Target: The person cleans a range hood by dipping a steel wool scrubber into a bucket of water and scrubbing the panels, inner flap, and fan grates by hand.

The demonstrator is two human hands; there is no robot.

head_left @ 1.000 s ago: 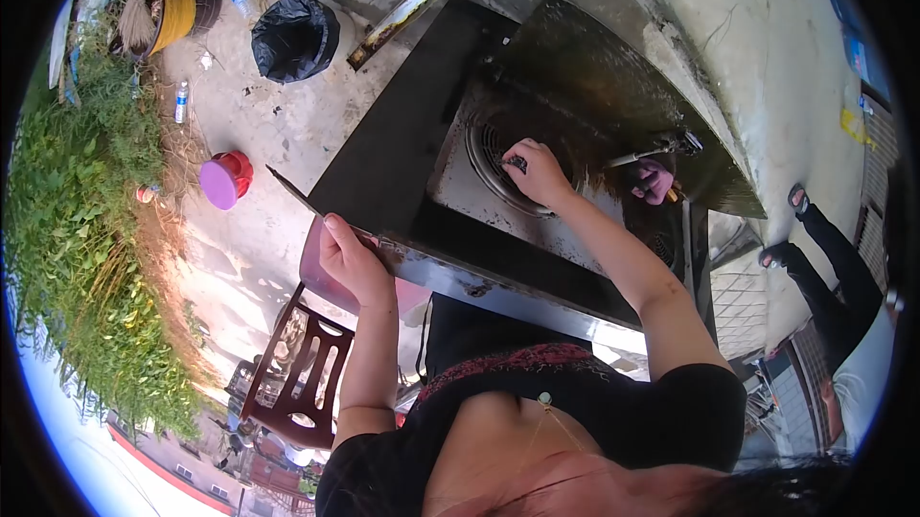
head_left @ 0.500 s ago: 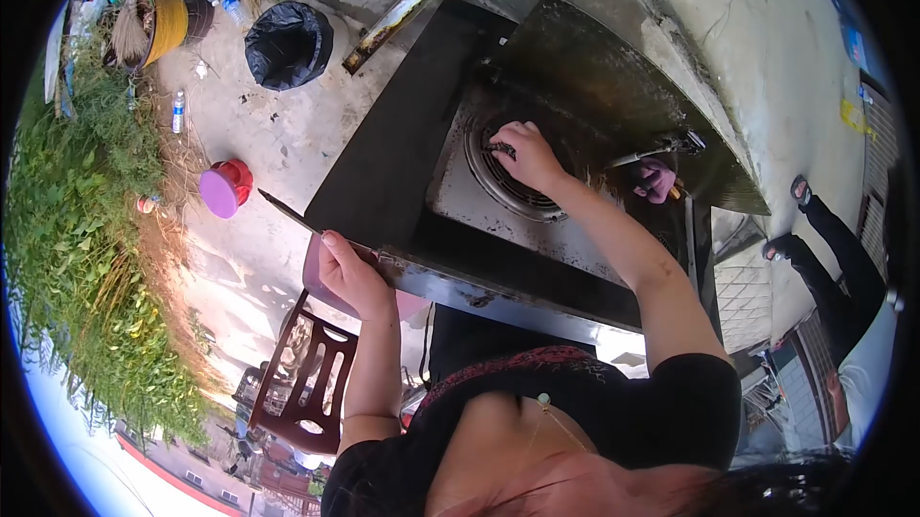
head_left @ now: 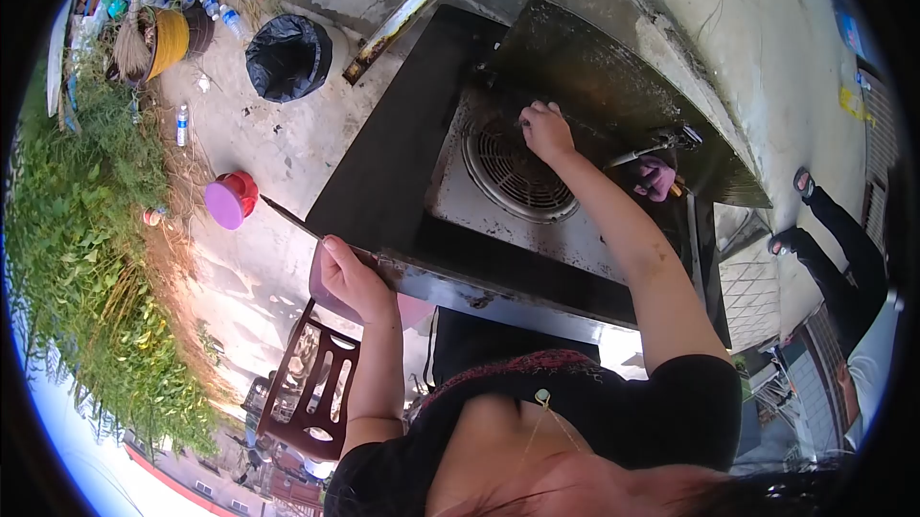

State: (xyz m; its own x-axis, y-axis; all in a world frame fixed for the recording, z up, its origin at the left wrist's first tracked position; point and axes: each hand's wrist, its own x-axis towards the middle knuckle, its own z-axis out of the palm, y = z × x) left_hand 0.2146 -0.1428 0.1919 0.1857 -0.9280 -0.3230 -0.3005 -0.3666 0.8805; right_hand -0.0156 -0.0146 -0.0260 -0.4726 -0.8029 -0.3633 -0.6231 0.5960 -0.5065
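Observation:
My left hand [head_left: 355,277] is closed on the near left edge of a black metal panel [head_left: 517,298], beside a thin dark pointed strip [head_left: 290,218] that reaches out to the left. My right hand [head_left: 548,130] is closed in a pinch just beyond the round ringed vent [head_left: 522,172]; what its fingers hold, if anything, is hidden. Around the vent lies a stained, speckled metal plate [head_left: 452,193]. Right of my right hand a metal tap-like fitting [head_left: 640,153] and a crumpled purple cloth or glove [head_left: 655,178] rest on the dark surface.
Behind stands a tilted dark board [head_left: 613,86], with a rusty metal bar [head_left: 412,9] to its left. At left are a black-lined bin [head_left: 287,57], a red and purple stool [head_left: 230,199], and bottles. A brown chair [head_left: 311,383] is near; another person's legs [head_left: 843,239] show at right.
My right hand has moved from over the vent to its far edge, and the vent's rings show more fully. My left hand stays at the panel's edge.

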